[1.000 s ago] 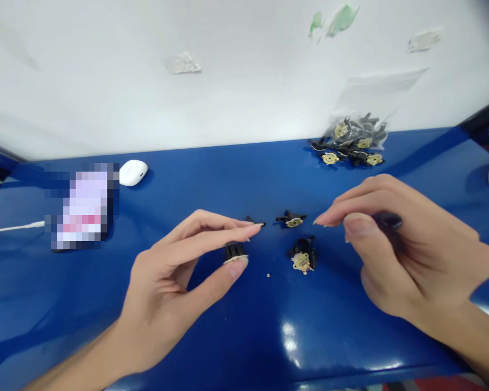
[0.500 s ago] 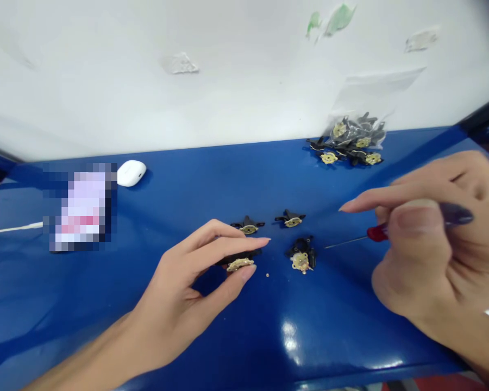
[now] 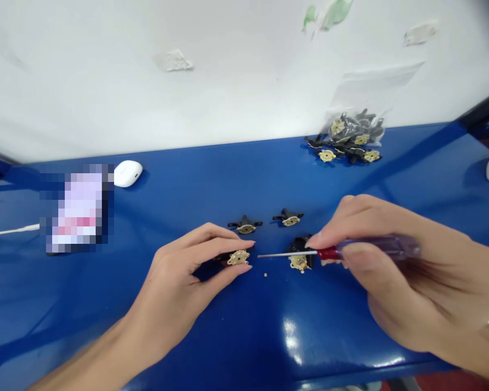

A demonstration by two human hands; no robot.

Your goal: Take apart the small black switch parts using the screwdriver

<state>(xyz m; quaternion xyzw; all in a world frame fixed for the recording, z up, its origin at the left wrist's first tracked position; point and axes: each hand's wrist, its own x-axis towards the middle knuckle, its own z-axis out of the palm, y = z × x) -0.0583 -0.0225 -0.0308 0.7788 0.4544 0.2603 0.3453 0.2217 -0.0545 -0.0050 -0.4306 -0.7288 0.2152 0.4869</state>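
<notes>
Between thumb and fingers, my left hand point(image 3: 187, 277) pinches a small black part with a brass plate point(image 3: 239, 258), its plate turned toward the right. My right hand point(image 3: 411, 271) is closed on a screwdriver point(image 3: 330, 253) with a red and clear purple handle; its tip points left, a short way from the plate. Under the shaft lies another black part with a brass plate point(image 3: 299, 263), partly covered. A tiny screw-like piece point(image 3: 265, 275) rests on the table just below the tip. Two similar parts, one left point(image 3: 245, 224) and one right point(image 3: 288, 217), sit behind the hands.
At the back right, several more black and brass parts point(image 3: 350, 152) lie by and inside a clear plastic bag point(image 3: 362, 122). A blurred-out phone point(image 3: 79, 209) with a white cable and a white earbud case point(image 3: 128, 174) are on the left of the blue table point(image 3: 195, 179).
My right hand has swung left and down, bringing the screwdriver from beyond the loose part to near the held one. In my left hand, the part has turned so its plate shows more fully.
</notes>
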